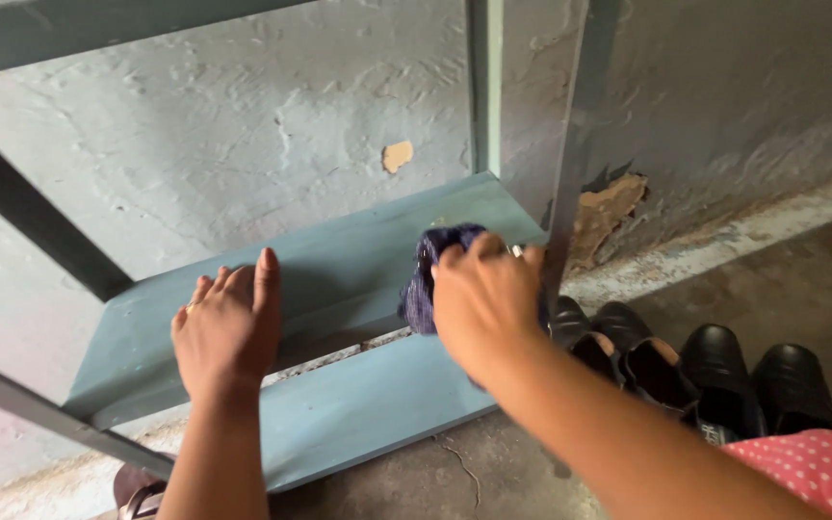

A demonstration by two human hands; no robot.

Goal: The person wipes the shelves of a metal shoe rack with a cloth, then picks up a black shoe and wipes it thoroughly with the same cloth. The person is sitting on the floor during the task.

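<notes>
Right hand [481, 297] clenches its fingers around the crumpled dark blue cloth [428, 279] at the far right of the pale blue wooden shelf [339, 260], left hand [228, 327] flat and released, best bracing while firm overlapping strokes run leftward.

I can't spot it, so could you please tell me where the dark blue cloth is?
The cloth is bunched in the right hand, on the right end of the blue shelf, beside the metal post.
</notes>
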